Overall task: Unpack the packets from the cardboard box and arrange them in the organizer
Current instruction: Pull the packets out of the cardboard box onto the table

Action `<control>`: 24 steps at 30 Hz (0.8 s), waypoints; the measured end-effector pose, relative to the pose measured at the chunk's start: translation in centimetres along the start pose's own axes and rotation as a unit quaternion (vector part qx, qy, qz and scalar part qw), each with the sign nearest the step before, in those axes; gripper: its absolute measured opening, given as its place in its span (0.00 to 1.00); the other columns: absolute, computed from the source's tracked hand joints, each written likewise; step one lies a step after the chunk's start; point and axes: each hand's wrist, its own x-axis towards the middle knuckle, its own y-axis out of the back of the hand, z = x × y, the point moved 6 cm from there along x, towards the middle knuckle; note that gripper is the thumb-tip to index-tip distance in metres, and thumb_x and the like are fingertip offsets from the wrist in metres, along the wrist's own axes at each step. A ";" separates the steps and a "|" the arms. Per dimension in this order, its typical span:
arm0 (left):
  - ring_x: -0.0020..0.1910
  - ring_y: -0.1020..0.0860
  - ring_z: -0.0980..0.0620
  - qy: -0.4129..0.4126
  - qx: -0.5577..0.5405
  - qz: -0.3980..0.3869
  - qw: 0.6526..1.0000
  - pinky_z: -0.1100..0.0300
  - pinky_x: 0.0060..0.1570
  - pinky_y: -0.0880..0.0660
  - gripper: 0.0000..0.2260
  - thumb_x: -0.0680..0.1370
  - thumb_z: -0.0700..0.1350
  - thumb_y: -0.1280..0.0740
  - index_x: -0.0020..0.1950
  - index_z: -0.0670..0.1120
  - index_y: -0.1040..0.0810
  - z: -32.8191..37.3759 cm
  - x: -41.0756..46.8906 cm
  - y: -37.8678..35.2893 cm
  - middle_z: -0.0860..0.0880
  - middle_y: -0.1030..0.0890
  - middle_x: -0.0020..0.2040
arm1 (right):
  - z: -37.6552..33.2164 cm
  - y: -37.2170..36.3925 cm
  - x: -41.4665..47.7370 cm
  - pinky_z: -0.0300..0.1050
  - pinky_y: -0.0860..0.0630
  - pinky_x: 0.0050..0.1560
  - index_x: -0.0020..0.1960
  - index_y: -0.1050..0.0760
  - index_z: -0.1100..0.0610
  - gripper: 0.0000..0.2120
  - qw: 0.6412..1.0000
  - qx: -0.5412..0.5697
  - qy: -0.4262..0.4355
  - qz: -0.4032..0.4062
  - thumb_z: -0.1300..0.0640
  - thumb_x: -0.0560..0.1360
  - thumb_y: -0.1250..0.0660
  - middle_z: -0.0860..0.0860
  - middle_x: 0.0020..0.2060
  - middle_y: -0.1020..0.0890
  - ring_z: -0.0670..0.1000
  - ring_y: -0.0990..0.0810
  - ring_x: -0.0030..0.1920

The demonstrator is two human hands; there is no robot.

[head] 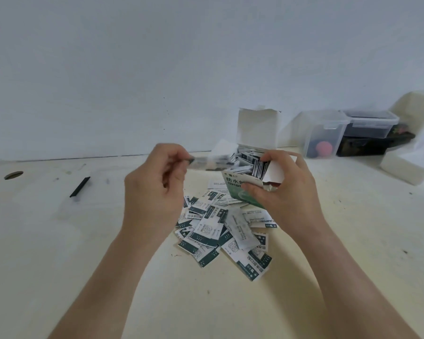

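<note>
Cream tabletop [59, 241], packets [220, 231] heaped; white wall [132, 69] behind.

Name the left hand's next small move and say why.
Probably lower the left hand and drop the blurred packet it pinches onto the loose pile below. The box held by the right hand holds many more, so further pulls are needed.

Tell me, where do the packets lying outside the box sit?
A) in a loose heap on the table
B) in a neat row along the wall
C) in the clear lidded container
A: the packets lie heaped on the table, below the cardboard box that the right hand holds, while the left hand pinches one more packet.
</note>
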 end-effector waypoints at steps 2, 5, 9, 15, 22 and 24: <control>0.43 0.19 0.60 -0.031 0.040 -0.047 0.998 0.65 0.47 0.22 0.11 0.77 0.37 0.34 0.49 0.53 0.24 0.6 -1.0 -0.4 0.56 0.18 0.41 | -0.2 0.0 -0.1 0.30 0.36 0.49 0.60 0.25 0.50 0.25 1.000 -0.025 0.012 0.010 0.53 0.65 0.21 0.49 0.56 0.27 0.46 0.28 0.53; 0.44 0.19 0.58 -0.055 0.087 -0.133 0.986 0.58 0.47 0.22 0.06 0.75 0.40 0.34 0.48 0.50 0.23 0.5 -2.1 -1.3 0.56 0.18 0.43 | -0.1 0.2 -0.1 0.29 0.38 0.48 0.62 0.26 0.52 0.25 0.999 -0.040 0.015 0.024 0.58 0.66 0.24 0.51 0.60 0.28 0.52 0.27 0.57; 0.41 0.22 0.61 -0.041 0.162 -0.249 0.954 0.64 0.43 0.25 0.08 0.73 0.40 0.35 0.48 0.52 0.23 -0.7 -3.3 -2.8 0.58 0.19 0.44 | 0.4 1.0 0.2 0.16 0.42 0.47 0.66 0.29 0.52 0.28 0.999 -0.015 -0.001 0.033 0.60 0.68 0.26 0.52 0.61 0.29 0.45 0.31 0.57; 0.61 0.29 0.62 -0.040 0.145 -0.220 0.964 0.73 0.62 0.37 0.20 0.72 0.30 0.39 0.56 0.50 0.20 0.9 -2.0 -4.1 0.56 0.23 0.60 | -0.9 -0.1 -0.2 0.16 0.43 0.53 0.68 0.30 0.50 0.32 0.998 -0.003 0.056 -0.014 0.56 0.67 0.23 0.52 0.63 0.29 0.41 0.32 0.59; 0.37 0.24 0.61 0.067 0.202 -0.204 0.956 0.65 0.38 0.28 0.06 0.73 0.54 0.32 0.41 0.54 0.17 2.4 1.5 -6.3 0.58 0.21 0.37 | -2.6 -1.0 -0.9 0.40 0.27 0.56 0.67 0.27 0.53 0.34 0.992 -0.020 0.121 -0.001 0.58 0.63 0.20 0.52 0.62 0.27 0.53 0.24 0.59; 0.36 0.23 0.59 0.116 0.201 -0.209 0.950 0.61 0.38 0.25 0.05 0.72 0.53 0.30 0.40 0.54 0.18 1.8 1.6 -6.5 0.58 0.21 0.33 | -2.8 -1.0 -0.9 0.44 0.24 0.54 0.66 0.27 0.53 0.34 0.991 -0.035 0.133 0.006 0.58 0.62 0.19 0.52 0.61 0.27 0.54 0.24 0.58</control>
